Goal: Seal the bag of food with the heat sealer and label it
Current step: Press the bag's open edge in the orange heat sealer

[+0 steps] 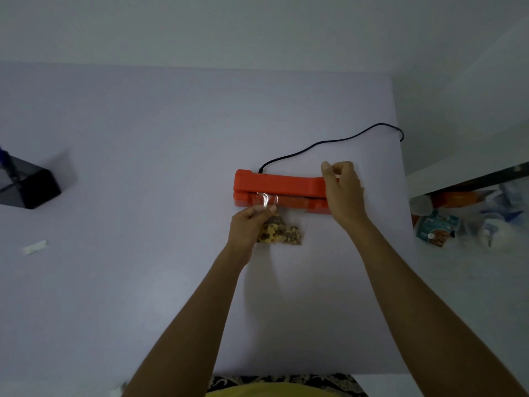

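Both bare forearms were stretched forward over the pale table (143, 167), the left one angled inward and the right one reaching further out. The left hand (247, 224) was curled closed, its fingertips (269, 209) pinched on the upper part of the clear bag (282, 232), just in front of the sealer. The bag lay flat on the table with its patterned food near the bottom, and its open top was tucked into the slot of the orange heat sealer (279, 190). The right hand (342, 190) was laid over the right end of the sealer's upper bar, fingers bent down and closed around that end. A black cord (329, 143) was seen running from the sealer's back toward the table's right edge. A dark box (31, 187) stood far left, and a small white strip (35, 247) lay near it, well apart from the bag.
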`<state>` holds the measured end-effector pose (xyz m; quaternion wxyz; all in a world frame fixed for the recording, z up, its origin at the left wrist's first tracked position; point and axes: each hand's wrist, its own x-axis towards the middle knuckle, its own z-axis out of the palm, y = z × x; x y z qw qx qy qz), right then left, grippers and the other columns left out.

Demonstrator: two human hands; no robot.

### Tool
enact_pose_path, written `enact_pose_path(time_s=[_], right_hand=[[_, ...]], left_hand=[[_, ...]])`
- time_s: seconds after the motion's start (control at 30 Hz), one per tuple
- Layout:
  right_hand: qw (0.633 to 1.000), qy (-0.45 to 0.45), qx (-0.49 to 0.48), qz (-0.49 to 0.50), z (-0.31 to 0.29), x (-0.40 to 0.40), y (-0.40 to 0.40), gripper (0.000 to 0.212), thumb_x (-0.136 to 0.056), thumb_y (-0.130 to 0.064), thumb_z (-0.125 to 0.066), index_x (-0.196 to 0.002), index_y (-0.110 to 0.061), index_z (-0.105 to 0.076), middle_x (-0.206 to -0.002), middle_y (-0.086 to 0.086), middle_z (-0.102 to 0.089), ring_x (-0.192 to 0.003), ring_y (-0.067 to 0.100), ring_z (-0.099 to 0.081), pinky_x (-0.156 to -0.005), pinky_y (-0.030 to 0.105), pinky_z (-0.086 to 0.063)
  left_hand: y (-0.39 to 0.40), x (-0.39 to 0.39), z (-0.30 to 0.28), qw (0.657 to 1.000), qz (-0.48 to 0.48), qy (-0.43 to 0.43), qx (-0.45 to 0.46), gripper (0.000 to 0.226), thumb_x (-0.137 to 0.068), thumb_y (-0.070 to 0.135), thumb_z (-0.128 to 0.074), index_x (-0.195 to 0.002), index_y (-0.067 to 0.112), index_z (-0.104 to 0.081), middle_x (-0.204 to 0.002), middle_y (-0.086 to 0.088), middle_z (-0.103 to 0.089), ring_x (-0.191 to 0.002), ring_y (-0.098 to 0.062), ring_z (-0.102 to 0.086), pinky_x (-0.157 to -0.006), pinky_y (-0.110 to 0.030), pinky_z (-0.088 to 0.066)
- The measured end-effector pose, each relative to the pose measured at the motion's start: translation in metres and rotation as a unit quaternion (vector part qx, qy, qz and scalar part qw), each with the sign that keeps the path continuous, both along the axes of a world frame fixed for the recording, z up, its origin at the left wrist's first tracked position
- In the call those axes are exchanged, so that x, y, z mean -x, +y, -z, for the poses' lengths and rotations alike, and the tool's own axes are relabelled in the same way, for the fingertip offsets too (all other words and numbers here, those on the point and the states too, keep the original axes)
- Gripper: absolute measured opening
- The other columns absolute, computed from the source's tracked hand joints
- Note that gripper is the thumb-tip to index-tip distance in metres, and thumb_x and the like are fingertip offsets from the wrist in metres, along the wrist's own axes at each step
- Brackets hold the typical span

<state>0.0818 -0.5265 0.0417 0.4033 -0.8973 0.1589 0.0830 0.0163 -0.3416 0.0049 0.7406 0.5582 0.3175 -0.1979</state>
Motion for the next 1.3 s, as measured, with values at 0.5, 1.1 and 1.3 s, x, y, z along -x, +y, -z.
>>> enact_pose_path(time_s=[0.5,1.1,1.3], right_hand=[[0.973,-0.017,0.017,-0.228,-0.072,-0.003,-0.034,0.054,-0.070,-0.035,-0.082,-0.114,-0.016,-0.055,-0.139,0.005,-0.050,-0.143,0.023,-0.028,-0.111,0.035,-0.025],[0.922,-0.134,-0.036,-0.361,-0.135,-0.032,0.114,0.057,-0.068,-0.052,-0.080,-0.112,-0.023,-0.059,-0.140,0.000,-0.049,-0.141,0.019,-0.030,-0.111,0.032,-0.023],[0.931,-0.113,-0.101,-0.333,-0.133,-0.024,0.116,0.051,-0.079,-0.054,-0.068,-0.120,-0.024,-0.059,-0.128,-0.009,-0.057,-0.122,0.003,-0.049,-0.104,0.025,-0.039]], left_hand=[[0.001,-0.001,-0.001,1.000,-0.003,0.009,0.024,0.011,-0.081,0.020,-0.074,-0.087,0.011,-0.073,-0.091,-0.011,-0.074,-0.086,-0.026,-0.070,-0.084,-0.043,-0.057],[0.003,-0.003,0.002,1.000,0.001,0.022,0.020,0.020,-0.081,0.021,-0.074,-0.094,0.005,-0.073,-0.095,-0.011,-0.074,-0.090,-0.026,-0.070,-0.087,-0.045,-0.056],[0.003,-0.004,0.002,0.999,0.000,0.026,0.027,0.020,-0.080,0.020,-0.074,-0.094,0.005,-0.074,-0.098,-0.010,-0.074,-0.094,-0.027,-0.070,-0.089,-0.044,-0.055]])
